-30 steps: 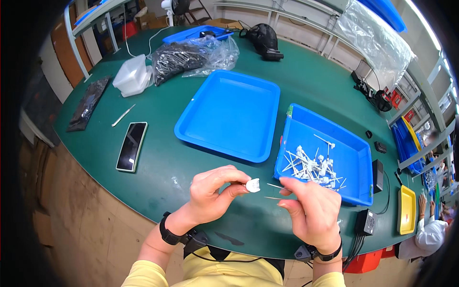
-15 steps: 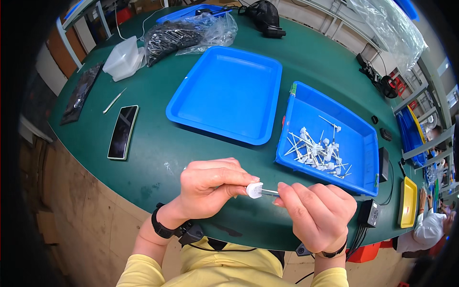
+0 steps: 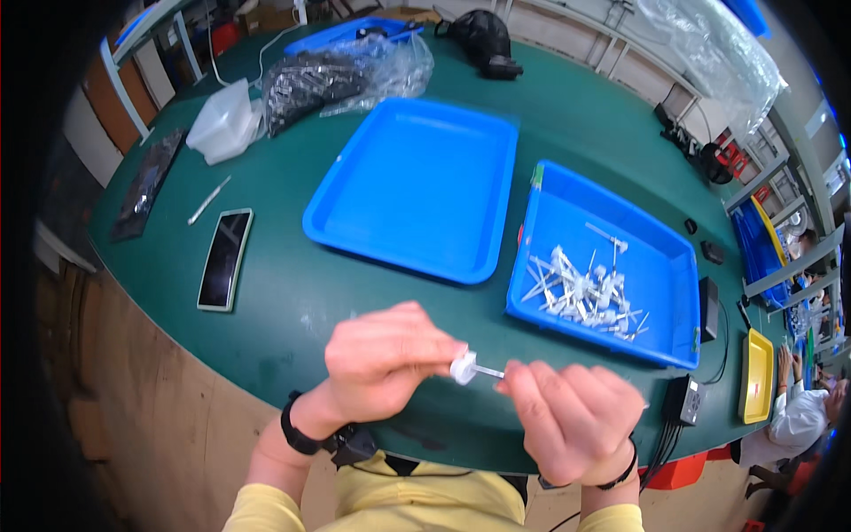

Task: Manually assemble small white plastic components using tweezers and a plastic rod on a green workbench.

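Note:
Between thumb and fingers, my left hand (image 3: 386, 359) pinches the white cap of a small plastic part with a thin stem (image 3: 464, 367). The thin stem sticks out to the right, and its far end is gripped by the fingertips of my right hand (image 3: 572, 412). Both hands are closed above the near edge of the green table. Beyond my right hand stands a deep blue tray (image 3: 612, 208) holding a pile of similar white stemmed parts (image 3: 581, 293). Slight blur hides the part's finer detail.
A shallow blue tray (image 3: 417, 191) lies ahead of my hands. To the left are a phone (image 3: 224, 262), a white pen-like tool (image 3: 209, 200), a clear plastic box (image 3: 222, 124) and a bag of dark pieces (image 3: 310, 84). A black power box (image 3: 684, 401) sits at the right edge.
The view has tilted slightly, so the trays appear a little lower. Both hands have shifted slightly left in the picture, still holding the white part between them.

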`<act>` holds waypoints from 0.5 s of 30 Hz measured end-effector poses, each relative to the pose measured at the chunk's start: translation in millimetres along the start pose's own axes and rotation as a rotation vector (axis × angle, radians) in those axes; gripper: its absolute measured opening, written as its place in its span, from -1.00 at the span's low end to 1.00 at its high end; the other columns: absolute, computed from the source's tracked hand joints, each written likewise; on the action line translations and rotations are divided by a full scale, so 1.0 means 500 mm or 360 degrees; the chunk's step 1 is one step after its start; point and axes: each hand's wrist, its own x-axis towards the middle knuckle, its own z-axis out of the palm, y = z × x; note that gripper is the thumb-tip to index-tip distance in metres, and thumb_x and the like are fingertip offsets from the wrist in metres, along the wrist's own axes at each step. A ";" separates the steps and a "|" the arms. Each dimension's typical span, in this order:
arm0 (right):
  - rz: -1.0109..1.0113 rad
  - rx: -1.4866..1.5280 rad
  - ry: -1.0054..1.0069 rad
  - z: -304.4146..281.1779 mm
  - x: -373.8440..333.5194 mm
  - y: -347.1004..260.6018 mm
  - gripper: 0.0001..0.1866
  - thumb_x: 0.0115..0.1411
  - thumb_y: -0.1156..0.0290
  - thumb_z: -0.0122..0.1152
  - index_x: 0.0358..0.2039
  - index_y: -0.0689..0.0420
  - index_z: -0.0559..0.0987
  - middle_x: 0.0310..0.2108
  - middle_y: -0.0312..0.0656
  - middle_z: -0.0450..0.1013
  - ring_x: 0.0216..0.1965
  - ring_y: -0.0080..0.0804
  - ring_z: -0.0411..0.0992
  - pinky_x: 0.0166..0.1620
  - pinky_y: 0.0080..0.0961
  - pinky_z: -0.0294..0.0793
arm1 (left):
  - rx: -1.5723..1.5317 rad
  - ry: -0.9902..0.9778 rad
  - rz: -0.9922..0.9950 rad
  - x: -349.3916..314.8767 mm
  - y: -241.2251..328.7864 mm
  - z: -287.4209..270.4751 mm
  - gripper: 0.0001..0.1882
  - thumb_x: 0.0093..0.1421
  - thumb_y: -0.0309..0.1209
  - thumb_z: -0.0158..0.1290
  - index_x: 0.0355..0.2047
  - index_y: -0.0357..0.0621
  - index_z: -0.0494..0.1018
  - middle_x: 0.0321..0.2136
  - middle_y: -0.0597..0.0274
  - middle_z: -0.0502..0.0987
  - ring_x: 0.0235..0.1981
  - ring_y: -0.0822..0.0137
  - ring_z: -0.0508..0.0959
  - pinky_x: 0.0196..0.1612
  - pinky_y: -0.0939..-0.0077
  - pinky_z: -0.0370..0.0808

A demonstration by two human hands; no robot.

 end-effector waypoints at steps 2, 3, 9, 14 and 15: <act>0.0016 0.0039 -0.0059 0.000 0.001 -0.001 -0.80 -0.11 0.57 0.25 -0.39 0.33 0.59 -0.54 -0.18 0.44 -0.67 -0.54 0.24 -0.66 -0.67 0.08 | -0.0018 -0.0005 -0.0034 -0.003 -0.001 -0.001 -0.73 -0.14 -0.75 0.21 -0.35 -0.35 0.58 -0.55 0.12 0.58 -0.60 0.25 0.53 -0.49 0.48 0.39; 0.0014 0.0037 -0.0056 -0.002 0.002 0.000 -0.80 -0.11 0.57 0.25 -0.39 0.33 0.59 -0.54 -0.18 0.44 -0.67 -0.54 0.24 -0.66 -0.67 0.08 | -0.0016 -0.0004 -0.0030 -0.003 0.000 -0.004 -0.73 -0.14 -0.75 0.21 -0.35 -0.35 0.58 -0.55 0.12 0.58 -0.60 0.25 0.53 -0.49 0.48 0.39; 0.0554 0.0898 -0.0147 -0.024 0.008 0.017 -0.82 -0.10 0.37 0.40 -0.49 0.17 0.61 -0.66 -0.29 0.47 -0.72 -0.42 0.35 -0.66 -0.55 0.23 | -0.0341 -0.0195 -0.0147 0.003 -0.015 -0.017 -0.77 -0.09 -0.68 0.21 -0.34 -0.35 0.58 -0.52 0.11 0.59 -0.55 0.27 0.51 -0.39 0.44 0.38; 0.0560 0.1067 -0.0237 -0.011 0.007 0.019 -0.83 -0.12 0.40 0.41 -0.51 0.15 0.62 -0.68 -0.26 0.46 -0.72 -0.38 0.38 -0.65 -0.59 0.24 | -0.0449 -0.0273 -0.0208 0.004 -0.020 -0.014 -0.78 -0.07 -0.68 0.20 -0.34 -0.31 0.59 -0.51 0.15 0.59 -0.55 0.29 0.50 -0.38 0.46 0.35; 0.0534 0.1018 -0.0271 -0.010 0.007 0.020 -0.83 -0.13 0.41 0.42 -0.51 0.15 0.61 -0.68 -0.26 0.46 -0.72 -0.38 0.37 -0.66 -0.59 0.24 | -0.0456 -0.0283 -0.0213 0.005 -0.019 -0.015 -0.79 -0.06 -0.69 0.20 -0.35 -0.30 0.59 -0.51 0.15 0.59 -0.55 0.29 0.50 -0.38 0.47 0.35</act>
